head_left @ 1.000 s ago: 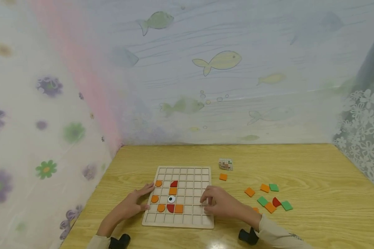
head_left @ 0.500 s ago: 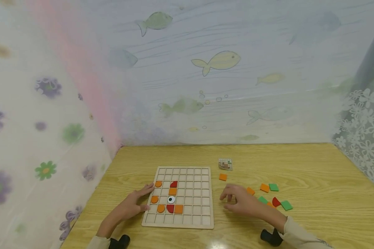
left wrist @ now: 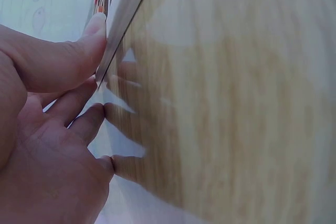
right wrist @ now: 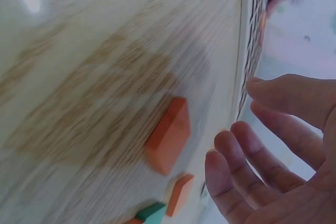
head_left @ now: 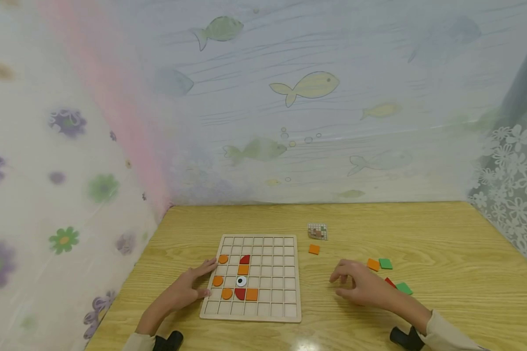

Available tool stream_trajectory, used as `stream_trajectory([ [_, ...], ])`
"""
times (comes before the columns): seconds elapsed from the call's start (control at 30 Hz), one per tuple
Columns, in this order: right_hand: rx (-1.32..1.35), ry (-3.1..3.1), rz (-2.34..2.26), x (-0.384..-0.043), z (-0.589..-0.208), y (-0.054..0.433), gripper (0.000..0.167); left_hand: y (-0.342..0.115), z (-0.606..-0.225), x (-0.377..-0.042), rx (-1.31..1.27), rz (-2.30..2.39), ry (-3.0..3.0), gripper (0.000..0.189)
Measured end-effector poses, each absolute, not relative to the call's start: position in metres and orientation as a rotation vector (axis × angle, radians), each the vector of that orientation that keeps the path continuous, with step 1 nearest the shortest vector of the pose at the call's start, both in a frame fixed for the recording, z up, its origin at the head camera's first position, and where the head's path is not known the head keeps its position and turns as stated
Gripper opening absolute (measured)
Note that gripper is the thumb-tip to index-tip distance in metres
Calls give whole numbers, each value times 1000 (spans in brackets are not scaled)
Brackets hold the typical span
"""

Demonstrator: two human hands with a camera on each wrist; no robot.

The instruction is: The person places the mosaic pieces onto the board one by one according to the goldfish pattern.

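Note:
A pale wooden grid board (head_left: 276,278) lies on the table. On its left half sit several orange discs (head_left: 227,294), two red quarter-round tiles (head_left: 240,294), two orange square tiles (head_left: 252,294) and a white eye disc (head_left: 241,281). My left hand (head_left: 186,290) rests at the board's left edge, its thumb (left wrist: 86,51) touching the rim and its other fingertips spread against the table. To the right of the board my right hand (head_left: 364,287) hovers above the table, fingers loosely bent, holding nothing. An orange tile (right wrist: 170,140) lies close by it in the right wrist view.
Beyond my right hand lie an orange tile (head_left: 373,264), green tiles (head_left: 385,263) and a partly covered red tile (head_left: 391,282). A small picture card (head_left: 318,231) and a single orange tile (head_left: 314,249) lie behind the board's right side. A printed fabric wall (head_left: 254,161) borders the table's far edge.
My right hand has moved right, from over the board's right edge to above the loose tiles, now covering some of them. The left hand and the pieces on the board have stayed put.

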State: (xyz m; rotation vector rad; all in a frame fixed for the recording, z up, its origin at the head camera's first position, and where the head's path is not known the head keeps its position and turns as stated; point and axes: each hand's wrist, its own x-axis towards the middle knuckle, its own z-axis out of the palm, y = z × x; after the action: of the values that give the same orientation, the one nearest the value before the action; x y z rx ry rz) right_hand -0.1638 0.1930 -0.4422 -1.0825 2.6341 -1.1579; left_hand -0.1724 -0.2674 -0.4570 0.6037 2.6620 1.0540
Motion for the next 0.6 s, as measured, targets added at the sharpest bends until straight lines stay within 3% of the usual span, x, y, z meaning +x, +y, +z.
stream_trajectory([
  [0.6,-1306,2738,-1134,-151,-459,230,20,-267,-455,-171,611,1056,2652,67],
])
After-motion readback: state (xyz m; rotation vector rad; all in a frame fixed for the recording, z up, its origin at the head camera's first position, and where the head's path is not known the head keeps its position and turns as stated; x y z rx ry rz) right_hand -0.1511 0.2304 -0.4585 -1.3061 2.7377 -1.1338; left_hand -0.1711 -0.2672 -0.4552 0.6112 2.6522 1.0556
